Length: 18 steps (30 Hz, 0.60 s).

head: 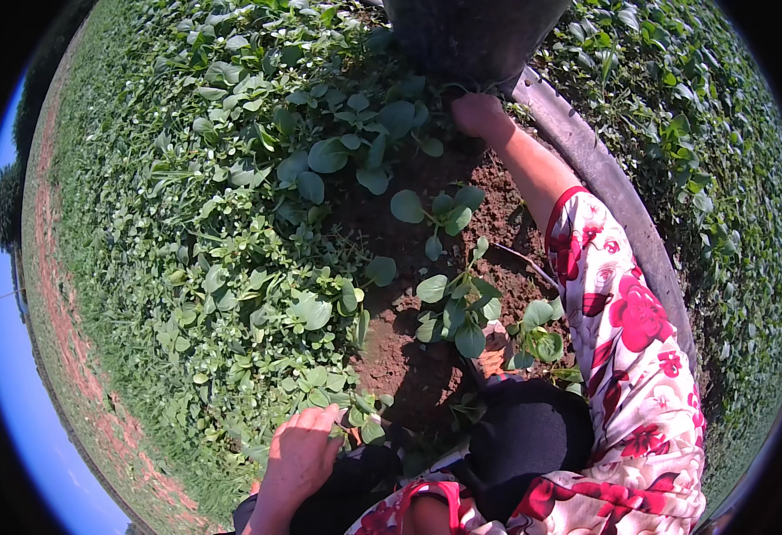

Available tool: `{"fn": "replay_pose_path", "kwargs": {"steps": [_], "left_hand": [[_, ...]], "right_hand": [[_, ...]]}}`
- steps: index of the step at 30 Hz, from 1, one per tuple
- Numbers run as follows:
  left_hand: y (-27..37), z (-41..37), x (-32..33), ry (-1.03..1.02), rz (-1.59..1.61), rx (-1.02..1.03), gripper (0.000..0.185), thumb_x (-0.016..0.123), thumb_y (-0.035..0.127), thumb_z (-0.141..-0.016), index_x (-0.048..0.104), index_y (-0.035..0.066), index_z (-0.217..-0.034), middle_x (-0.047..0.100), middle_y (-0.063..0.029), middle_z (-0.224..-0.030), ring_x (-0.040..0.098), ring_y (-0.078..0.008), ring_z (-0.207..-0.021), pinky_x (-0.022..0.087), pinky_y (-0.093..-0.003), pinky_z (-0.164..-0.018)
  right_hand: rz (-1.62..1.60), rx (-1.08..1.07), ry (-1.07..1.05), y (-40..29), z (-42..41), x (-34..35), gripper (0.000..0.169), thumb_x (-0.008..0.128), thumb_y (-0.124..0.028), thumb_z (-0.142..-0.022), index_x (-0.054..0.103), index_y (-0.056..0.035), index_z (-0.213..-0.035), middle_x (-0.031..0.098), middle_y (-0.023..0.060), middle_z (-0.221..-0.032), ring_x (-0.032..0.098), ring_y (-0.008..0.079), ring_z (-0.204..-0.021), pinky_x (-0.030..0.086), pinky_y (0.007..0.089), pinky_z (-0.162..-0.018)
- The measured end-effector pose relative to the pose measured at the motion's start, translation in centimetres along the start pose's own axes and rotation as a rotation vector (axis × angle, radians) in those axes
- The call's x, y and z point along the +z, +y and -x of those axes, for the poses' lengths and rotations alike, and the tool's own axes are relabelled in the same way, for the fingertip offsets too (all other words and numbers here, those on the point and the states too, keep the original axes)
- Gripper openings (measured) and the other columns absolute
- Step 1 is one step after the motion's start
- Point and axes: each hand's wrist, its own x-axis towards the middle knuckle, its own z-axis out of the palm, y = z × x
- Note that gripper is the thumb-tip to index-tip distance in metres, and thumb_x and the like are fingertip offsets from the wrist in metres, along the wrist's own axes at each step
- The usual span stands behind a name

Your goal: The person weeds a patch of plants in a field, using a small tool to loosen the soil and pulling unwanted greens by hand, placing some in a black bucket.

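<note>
My right hand (478, 115) reaches far forward, low over the soil at the foot of a dark bucket (474, 40). Its fingers are curled, and thin green stems (474, 87) show beside them; whether it grips these is hidden in shade. Close to my bent knees, my left hand (302, 447) is beside a small leafy plant (367, 418), its fingertips partly out of sight. Broad-leaved seedlings (461, 307) stand on bare reddish soil (391, 354) between the hands. Low, dense weeds (224, 267) grow to the left of that soil.
A long grey pipe (604, 154) curves past my right arm. More leafy crop (685, 160) grows beyond it. A thin stick (524, 261) lies on the soil near my right forearm. My dark-clothed knee (531, 421) is close to the seedlings. A reddish dirt strip (63, 307) runs along the far left.
</note>
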Motion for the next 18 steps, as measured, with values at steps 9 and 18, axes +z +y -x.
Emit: {"fn": "replay_pose_path", "kwargs": {"steps": [9,18], "left_hand": [[-0.5,0.4,0.0,0.004,0.033,-0.04,0.047,0.065,0.017,-0.08,0.05,0.001,-0.122,0.057,-0.0189,-0.108,0.056,-0.0347,-0.1,0.044,-0.0429,-0.086],[-0.2,1.3,0.1,0.041,0.034,0.043,0.048,0.066,0.015,-0.079,0.051,0.0,-0.121,0.057,-0.0177,-0.107,0.055,-0.0341,-0.097,0.044,-0.0421,-0.085]], "right_hand": [[-0.308,0.039,0.179,0.2,5.3,1.3,0.023,0.053,-0.015,-0.076,0.069,-0.0049,-0.088,0.067,0.0208,-0.089,0.066,0.0352,-0.088,0.054,0.0443,-0.076],[-0.109,-0.421,-0.027,-1.4,16.2,5.6,0.016,0.056,-0.013,-0.076,0.064,-0.0044,-0.087,0.063,0.0157,-0.094,0.065,0.0311,-0.086,0.054,0.0411,-0.07]]}}
